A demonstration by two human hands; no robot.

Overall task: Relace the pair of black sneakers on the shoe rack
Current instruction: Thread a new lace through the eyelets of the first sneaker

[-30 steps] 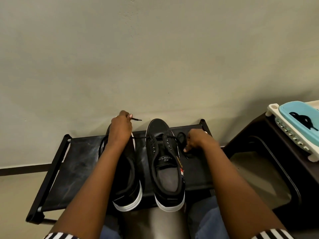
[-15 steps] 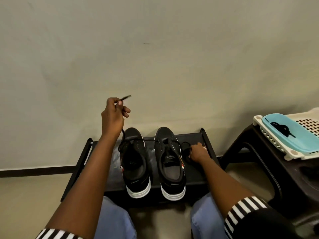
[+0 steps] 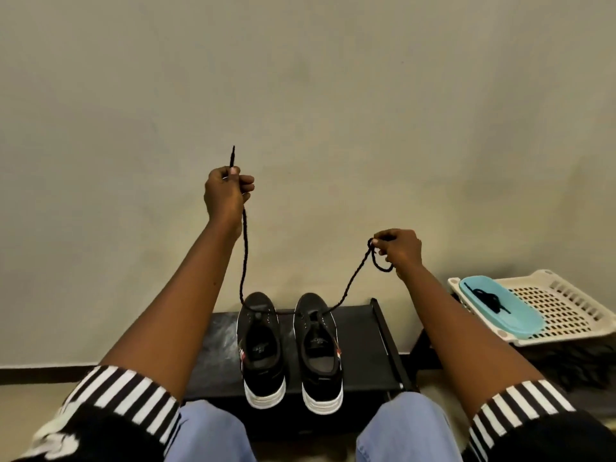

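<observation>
Black sneakers stood side by side on the shoe rack in the head view, the only view you had, with their toes towards the wall and their heels towards your knees. One lace was at work. It seemed to pass through the lowest eyelets of the right sneaker, and its left strand lay across the toe of the left sneaker on the way up. I judge that the relacing was only at its beginning: the higher eyelets of the right sneaker looked empty, and the left sneaker showed no lace of its own. A second lace lay in the blue tray on the white basket at your right, well apart from the rack, so much work was left.

Your left hand was raised high in front of the wall, its fingers curled around the lace, and the tip stood up above the fist. Your right hand was lower and further to the right. It pinched the other end, and a small loop hung under the fingers. Both strands ran quite straight down to the shoes, so I think you were pulling them to make the two ends equal
</observation>
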